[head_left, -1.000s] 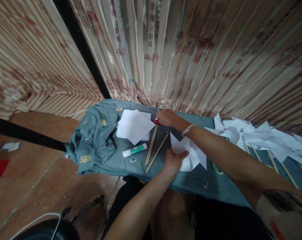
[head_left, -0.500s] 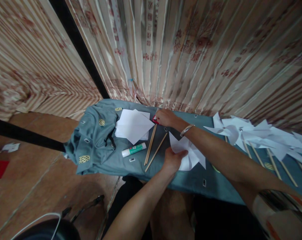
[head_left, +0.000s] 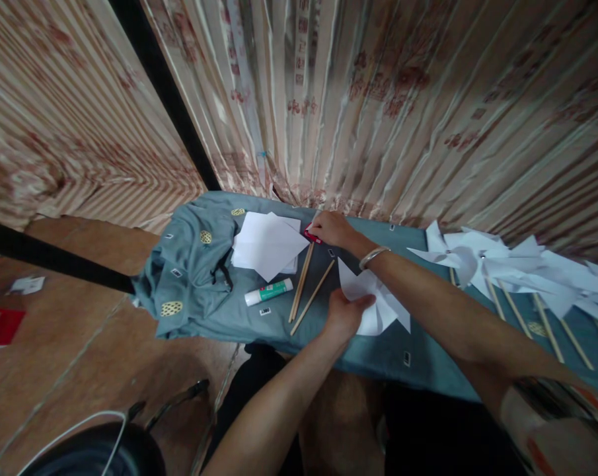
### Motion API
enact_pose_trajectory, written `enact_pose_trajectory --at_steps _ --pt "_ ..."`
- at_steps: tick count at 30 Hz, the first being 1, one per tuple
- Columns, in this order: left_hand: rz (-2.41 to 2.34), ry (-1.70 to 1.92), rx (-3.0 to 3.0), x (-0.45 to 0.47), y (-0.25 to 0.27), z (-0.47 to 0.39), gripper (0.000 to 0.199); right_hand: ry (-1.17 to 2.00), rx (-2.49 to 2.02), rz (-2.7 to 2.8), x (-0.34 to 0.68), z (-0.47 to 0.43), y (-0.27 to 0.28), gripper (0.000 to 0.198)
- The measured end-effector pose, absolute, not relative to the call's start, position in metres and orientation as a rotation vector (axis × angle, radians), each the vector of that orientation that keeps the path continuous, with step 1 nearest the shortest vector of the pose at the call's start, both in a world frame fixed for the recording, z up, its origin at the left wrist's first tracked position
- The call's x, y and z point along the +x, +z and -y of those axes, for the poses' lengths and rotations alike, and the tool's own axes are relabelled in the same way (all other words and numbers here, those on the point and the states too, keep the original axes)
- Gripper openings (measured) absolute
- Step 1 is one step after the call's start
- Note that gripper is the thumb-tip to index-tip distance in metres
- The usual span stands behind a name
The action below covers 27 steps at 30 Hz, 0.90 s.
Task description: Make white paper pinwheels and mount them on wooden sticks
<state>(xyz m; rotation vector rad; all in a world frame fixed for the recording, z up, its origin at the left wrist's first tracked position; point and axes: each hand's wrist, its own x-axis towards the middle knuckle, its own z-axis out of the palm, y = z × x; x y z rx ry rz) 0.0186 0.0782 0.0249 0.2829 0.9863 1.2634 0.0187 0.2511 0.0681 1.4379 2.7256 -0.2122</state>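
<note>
My left hand [head_left: 348, 311] pinches a white paper pinwheel [head_left: 378, 317] low over the cloth, its thumb across the folded middle. Beyond it, my right hand [head_left: 332, 228] is closed at a small red box [head_left: 312, 236], with its fingertips on the box; what lies inside is hidden. Left of the box is a stack of white paper sheets [head_left: 269, 244]. Several thin wooden sticks [head_left: 302, 281] lie between the stack and the pinwheel. A green and white glue stick [head_left: 269, 291] rests in front of the paper.
Finished paper pinwheels on sticks [head_left: 507, 261] overlap along the right side of the cloth-covered table [head_left: 273, 330]. A small black item [head_left: 222, 271] sits on rumpled cloth at left. Pleated curtains [head_left: 328, 119] hang behind, with a dark pole [head_left: 170, 99] in front.
The view has shifted slightly, so the table things sit a little further right. My right hand remains at the red box, and the left keeps its grip on the pinwheel.
</note>
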Motion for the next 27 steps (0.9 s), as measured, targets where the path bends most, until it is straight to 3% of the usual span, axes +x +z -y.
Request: enact_pose_trajectory --at_steps 9,27 --pt "-0.980 1.255 0.280 0.019 0.024 -0.076 0.020 -0.191 1.447 -2.703 0.016 -0.244 0.072 0.027" --pt "-1.017 1.240 0.290 0.018 0.027 -0.073 0.018 -0.140 1.543 -2.714 0.015 -0.240 0.068 0.033"
